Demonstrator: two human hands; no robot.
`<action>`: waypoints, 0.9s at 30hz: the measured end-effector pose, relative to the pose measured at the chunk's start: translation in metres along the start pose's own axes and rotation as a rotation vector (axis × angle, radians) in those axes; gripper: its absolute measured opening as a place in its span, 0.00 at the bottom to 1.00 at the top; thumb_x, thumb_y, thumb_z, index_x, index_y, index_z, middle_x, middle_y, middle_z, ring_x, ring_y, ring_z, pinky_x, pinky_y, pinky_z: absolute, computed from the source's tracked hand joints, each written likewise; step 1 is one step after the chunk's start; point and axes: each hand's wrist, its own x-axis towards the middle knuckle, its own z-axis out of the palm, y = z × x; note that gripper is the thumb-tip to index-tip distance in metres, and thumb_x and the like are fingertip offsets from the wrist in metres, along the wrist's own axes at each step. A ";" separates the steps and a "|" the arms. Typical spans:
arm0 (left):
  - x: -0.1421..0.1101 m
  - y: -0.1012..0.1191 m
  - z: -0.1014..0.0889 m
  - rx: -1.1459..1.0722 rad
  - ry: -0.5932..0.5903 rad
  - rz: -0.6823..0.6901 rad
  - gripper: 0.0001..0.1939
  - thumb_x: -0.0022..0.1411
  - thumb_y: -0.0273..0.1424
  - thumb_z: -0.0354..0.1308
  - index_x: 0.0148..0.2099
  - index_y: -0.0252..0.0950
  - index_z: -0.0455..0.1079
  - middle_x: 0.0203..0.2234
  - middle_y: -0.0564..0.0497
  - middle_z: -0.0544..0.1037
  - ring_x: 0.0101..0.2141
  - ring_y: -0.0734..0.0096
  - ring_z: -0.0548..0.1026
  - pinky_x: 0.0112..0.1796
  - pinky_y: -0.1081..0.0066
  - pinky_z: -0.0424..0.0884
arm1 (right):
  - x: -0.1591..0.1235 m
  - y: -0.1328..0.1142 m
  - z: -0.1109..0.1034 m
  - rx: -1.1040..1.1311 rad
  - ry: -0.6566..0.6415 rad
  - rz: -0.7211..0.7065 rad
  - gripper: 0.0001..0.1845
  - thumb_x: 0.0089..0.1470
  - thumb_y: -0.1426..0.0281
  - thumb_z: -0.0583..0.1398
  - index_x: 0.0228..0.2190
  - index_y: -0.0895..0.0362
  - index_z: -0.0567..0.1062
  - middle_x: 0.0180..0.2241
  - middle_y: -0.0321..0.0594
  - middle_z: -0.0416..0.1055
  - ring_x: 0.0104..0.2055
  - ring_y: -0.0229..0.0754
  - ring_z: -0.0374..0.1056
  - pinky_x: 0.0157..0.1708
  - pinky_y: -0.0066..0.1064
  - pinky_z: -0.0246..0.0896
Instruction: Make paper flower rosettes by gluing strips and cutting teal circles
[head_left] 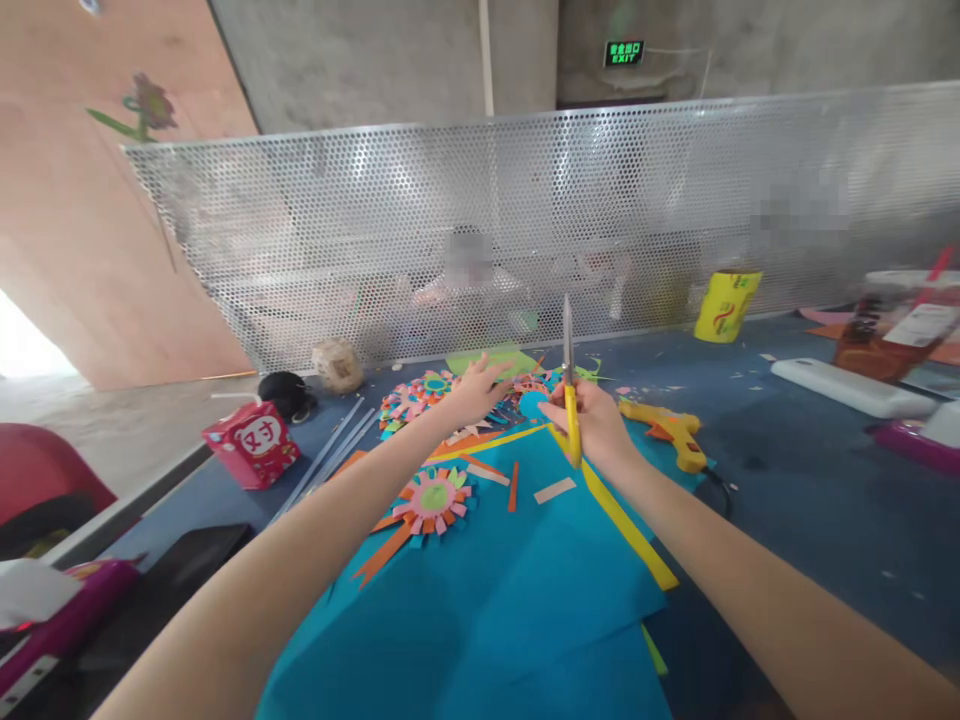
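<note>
My right hand (596, 425) is closed round the yellow handles of a pair of scissors (571, 400), whose blades point up and away from me. Next to that hand lies a blue paper disc (533, 404). My left hand (478, 390) stretches out with its fingers apart over a pile of coloured paper flowers (409, 398); whether it touches the pile I cannot tell. Nearer to me, a pink and orange paper flower (435, 497) with a green centre rests on large blue sheets (510, 590). Several small paper strips (513, 487) are scattered there, pink and orange.
A yellow glue gun (675, 430) lies right of my right hand. Clear glue sticks (330, 455), a red drink carton (252, 444) and a black phone-like slab (187, 570) are at left. A perforated metal screen (420, 220) stands behind, a person visible through it. A yellow roll (727, 305) stands back right.
</note>
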 end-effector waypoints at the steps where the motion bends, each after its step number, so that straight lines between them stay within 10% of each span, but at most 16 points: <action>1: -0.014 0.003 -0.002 -0.024 -0.023 -0.006 0.16 0.59 0.37 0.48 0.46 0.36 0.68 0.50 0.43 0.70 0.53 0.56 0.64 0.49 0.59 0.60 | -0.003 -0.004 0.003 0.004 -0.026 0.005 0.14 0.35 0.64 0.63 0.23 0.55 0.63 0.19 0.28 0.62 0.17 0.32 0.58 0.18 0.26 0.53; 3: -0.042 0.009 -0.005 -0.086 -0.095 -0.032 0.21 0.62 0.42 0.40 0.45 0.34 0.66 0.39 0.42 0.76 0.39 0.62 0.75 0.37 0.64 0.70 | -0.011 -0.013 0.009 0.004 -0.082 0.020 0.14 0.35 0.64 0.63 0.22 0.55 0.63 0.18 0.27 0.62 0.16 0.32 0.57 0.17 0.26 0.52; 6: -0.081 0.017 -0.007 -0.147 -0.184 -0.043 0.14 0.54 0.41 0.54 0.31 0.32 0.67 0.25 0.47 0.77 0.30 0.67 0.76 0.27 0.72 0.69 | -0.024 -0.022 0.018 0.006 -0.169 0.039 0.14 0.34 0.65 0.63 0.21 0.55 0.63 0.16 0.27 0.61 0.15 0.31 0.56 0.16 0.26 0.51; 12: -0.131 0.021 -0.014 -0.514 -0.105 -0.249 0.16 0.53 0.43 0.55 0.31 0.32 0.69 0.27 0.47 0.78 0.27 0.71 0.74 0.24 0.75 0.66 | -0.045 -0.025 0.028 0.083 -0.370 -0.005 0.13 0.37 0.66 0.63 0.23 0.55 0.63 0.19 0.27 0.62 0.18 0.32 0.60 0.19 0.25 0.57; 20: -0.149 0.005 -0.019 -0.754 0.230 -0.237 0.10 0.51 0.37 0.61 0.28 0.33 0.71 0.18 0.55 0.71 0.20 0.81 0.66 0.24 0.78 0.63 | -0.058 -0.029 0.028 -0.107 -0.420 -0.016 0.11 0.41 0.67 0.63 0.25 0.54 0.64 0.22 0.30 0.64 0.20 0.35 0.62 0.19 0.27 0.59; 27: -0.158 -0.003 -0.015 -0.789 0.173 -0.262 0.10 0.49 0.32 0.62 0.36 0.36 0.70 0.17 0.57 0.73 0.19 0.80 0.69 0.22 0.79 0.64 | -0.070 -0.033 0.031 -0.131 -0.473 -0.063 0.09 0.39 0.70 0.63 0.25 0.52 0.67 0.23 0.31 0.66 0.23 0.35 0.64 0.22 0.26 0.61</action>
